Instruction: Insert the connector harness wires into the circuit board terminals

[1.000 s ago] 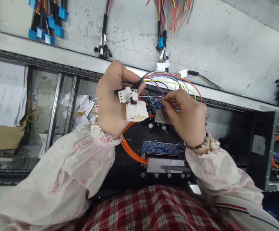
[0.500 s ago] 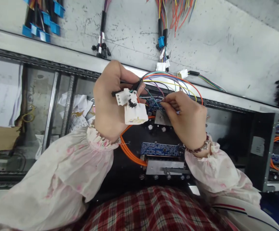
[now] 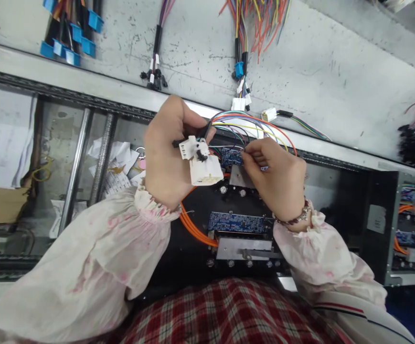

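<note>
My left hand (image 3: 169, 148) is closed around the black-sleeved end of a wire harness. A large white connector (image 3: 206, 170) and a smaller white connector (image 3: 188, 149) hang from that end, in front of the palm. Loose coloured wires (image 3: 253, 117) arc from the sleeve over to the right. My right hand (image 3: 277, 174) pinches thin wire near its tips, thumb against forefinger; which wire it is I cannot make out. Below both hands lies a black panel with a blue circuit board (image 3: 238, 222), a metal plate (image 3: 245, 249) and orange cables (image 3: 196, 232).
On the grey bench at the back lie blue connectors (image 3: 73, 56), a harness with black plugs (image 3: 154, 79), a white plug with wires (image 3: 269, 114) and a bundle of loose wire ends (image 3: 270, 24). Metal rods (image 3: 76, 165) and paper sheets (image 3: 5, 138) are at the left.
My left hand has shifted slightly right and down with the connectors, which have tilted a little. My right hand keeps its pinch at nearly the same spot. The camera view has moved slightly.
</note>
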A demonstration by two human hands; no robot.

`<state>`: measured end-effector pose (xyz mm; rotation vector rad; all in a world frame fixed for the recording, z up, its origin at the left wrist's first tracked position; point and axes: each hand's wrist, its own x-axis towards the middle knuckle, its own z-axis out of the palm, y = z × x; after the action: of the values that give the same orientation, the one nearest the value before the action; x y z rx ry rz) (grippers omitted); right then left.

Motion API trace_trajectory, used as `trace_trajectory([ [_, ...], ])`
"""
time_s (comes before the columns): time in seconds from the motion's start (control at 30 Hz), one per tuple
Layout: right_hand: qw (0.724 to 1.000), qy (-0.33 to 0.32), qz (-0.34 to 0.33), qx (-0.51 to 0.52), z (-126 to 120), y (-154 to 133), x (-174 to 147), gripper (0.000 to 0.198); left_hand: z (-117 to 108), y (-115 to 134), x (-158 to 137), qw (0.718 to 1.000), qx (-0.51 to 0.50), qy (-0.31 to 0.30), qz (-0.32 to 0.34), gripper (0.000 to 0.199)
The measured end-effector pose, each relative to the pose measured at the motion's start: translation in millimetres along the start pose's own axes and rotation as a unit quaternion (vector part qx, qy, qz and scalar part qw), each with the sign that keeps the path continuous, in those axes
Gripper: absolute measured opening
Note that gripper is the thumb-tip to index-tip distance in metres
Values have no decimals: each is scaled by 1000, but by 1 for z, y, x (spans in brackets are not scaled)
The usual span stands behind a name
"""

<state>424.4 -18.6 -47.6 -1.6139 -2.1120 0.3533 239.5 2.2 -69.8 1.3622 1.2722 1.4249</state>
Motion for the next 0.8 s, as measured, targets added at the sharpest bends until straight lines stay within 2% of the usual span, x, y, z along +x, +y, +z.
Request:
trace_trajectory([
  [0.37,1000,7,11,-4,3,3,-2,7,1,2,0,999,44,9,-9,20],
  [0.53,1000,-11,19,-8,6,6,-3,7,0,4,-1,1000,24,2,-7,18],
  [0.67,999,-21,31,-17,-4,0,-3,7,1,9,-1,998,54,5,-22,15],
  [0.8,995,30,-23,-93,-13,-16,11,20,2,15,-2,992,122,-7,-2,17],
])
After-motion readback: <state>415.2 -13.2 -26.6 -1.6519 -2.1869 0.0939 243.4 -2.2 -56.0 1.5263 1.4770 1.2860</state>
